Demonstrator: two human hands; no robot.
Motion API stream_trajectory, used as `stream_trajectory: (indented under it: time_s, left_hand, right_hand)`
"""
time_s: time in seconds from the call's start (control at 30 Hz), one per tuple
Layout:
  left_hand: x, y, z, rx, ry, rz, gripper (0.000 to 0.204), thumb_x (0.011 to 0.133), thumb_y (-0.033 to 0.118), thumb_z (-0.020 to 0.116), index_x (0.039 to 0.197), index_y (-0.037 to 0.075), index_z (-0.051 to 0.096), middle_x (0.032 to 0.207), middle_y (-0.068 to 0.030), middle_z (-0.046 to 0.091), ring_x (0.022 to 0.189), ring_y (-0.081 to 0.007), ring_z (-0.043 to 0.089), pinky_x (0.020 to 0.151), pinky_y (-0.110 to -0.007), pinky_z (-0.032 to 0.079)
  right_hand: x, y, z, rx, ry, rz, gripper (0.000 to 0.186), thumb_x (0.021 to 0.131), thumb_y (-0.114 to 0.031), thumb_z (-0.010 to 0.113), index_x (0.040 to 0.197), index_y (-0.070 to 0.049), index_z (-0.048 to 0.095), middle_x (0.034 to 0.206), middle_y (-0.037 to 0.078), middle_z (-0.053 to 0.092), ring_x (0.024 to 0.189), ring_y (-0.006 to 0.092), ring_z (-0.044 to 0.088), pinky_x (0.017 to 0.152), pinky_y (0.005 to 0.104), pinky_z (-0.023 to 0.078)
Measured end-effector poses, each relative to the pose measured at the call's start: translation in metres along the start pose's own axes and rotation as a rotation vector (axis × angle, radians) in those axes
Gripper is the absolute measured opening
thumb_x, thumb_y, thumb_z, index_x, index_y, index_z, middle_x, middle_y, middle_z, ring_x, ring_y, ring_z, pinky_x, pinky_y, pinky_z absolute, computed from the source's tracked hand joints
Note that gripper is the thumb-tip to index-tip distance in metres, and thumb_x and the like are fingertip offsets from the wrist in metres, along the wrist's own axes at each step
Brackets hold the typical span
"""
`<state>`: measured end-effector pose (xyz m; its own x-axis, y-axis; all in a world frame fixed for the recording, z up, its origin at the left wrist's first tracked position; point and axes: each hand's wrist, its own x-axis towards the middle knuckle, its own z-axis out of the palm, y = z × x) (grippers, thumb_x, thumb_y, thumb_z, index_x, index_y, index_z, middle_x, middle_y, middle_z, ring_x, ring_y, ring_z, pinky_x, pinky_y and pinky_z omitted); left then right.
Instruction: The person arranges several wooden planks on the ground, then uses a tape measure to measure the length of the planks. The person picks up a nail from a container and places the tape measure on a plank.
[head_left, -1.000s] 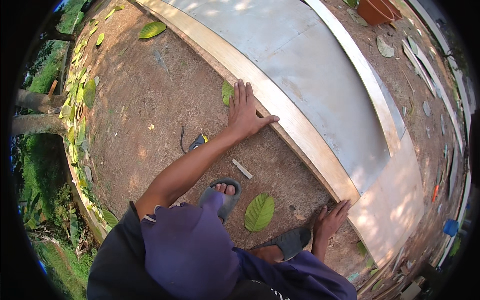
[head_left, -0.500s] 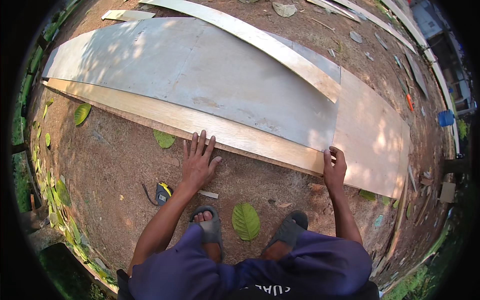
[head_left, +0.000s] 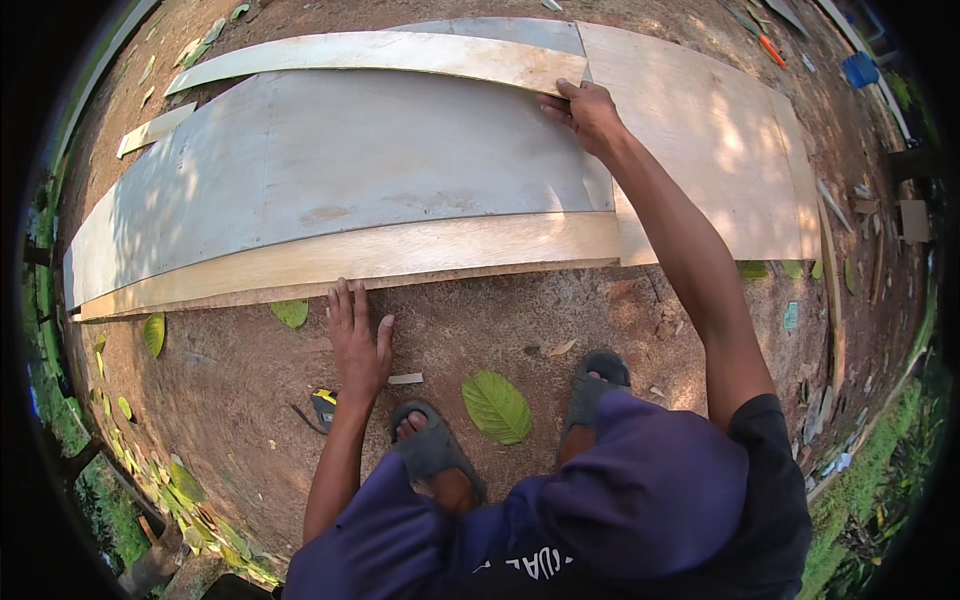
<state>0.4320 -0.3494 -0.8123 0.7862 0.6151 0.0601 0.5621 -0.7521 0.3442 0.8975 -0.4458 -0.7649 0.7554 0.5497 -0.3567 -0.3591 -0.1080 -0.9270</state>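
A long pale plywood strip lies across the far part of a grey plywood sheet. My right hand reaches out to the strip's right end and grips its corner, thumb on top; the fingertips are partly hidden. Under the grey sheet, a light wooden panel shows along the near side. Against its near edge rest the fingertips of my left hand, fingers stretched out and holding nothing. Another bare plywood sheet extends to the right beneath the grey one.
A tape measure lies on the dirt left of my left forearm. Between my sandalled feet is a large green leaf. A short wooden offcut sits far left, an orange-handled tool and blue container far right.
My right hand has left the grey sheet's near right corner and moved away from me to the strip's end, taking hold there. My left hand stays at the panel's edge. The view has turned.
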Motion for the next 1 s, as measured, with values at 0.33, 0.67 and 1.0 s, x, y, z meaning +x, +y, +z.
stream_trajectory:
  time_s: [0.33, 0.67, 1.0]
  left_hand:
    - [-0.003, 0.013, -0.011, -0.259, 0.009, -0.082, 0.070, 0.099, 0.025, 0.058, 0.155, -0.001, 0.024, 0.159, -0.0246, 0.026, 0.149, -0.0384, 0.024, 0.120, -0.049, 0.021]
    - [0.095, 0.042, -0.029, -1.493, -0.137, -0.536, 0.081, 0.103, 0.047, 0.050, 0.152, -0.008, 0.018, 0.144, -0.0276, 0.045, 0.131, -0.0333, 0.051, 0.105, -0.039, 0.049]
    - [0.134, 0.055, -0.010, -1.605, -0.355, -0.574, 0.039, 0.104, 0.025, 0.054, 0.134, 0.001, 0.048, 0.117, -0.0135, 0.063, 0.103, -0.0226, 0.067, 0.083, -0.034, 0.060]
  right_hand:
    - [-0.155, 0.027, 0.016, 0.224, -0.108, -0.127, 0.044, 0.103, -0.016, 0.055, 0.140, 0.001, 0.040, 0.130, 0.017, 0.061, 0.113, 0.0271, 0.066, 0.078, 0.0292, 0.056]
    - [-0.307, 0.104, -0.060, 0.460, 0.015, 0.168, 0.048, 0.101, -0.011, 0.058, 0.142, 0.002, 0.038, 0.130, 0.020, 0.060, 0.112, 0.0298, 0.067, 0.077, 0.0318, 0.057]
    - [-0.314, 0.132, -0.067, 0.443, 0.090, 0.158, 0.046, 0.101, -0.014, 0.057, 0.142, -0.002, 0.040, 0.131, 0.014, 0.060, 0.109, 0.0272, 0.067, 0.084, 0.0372, 0.057]
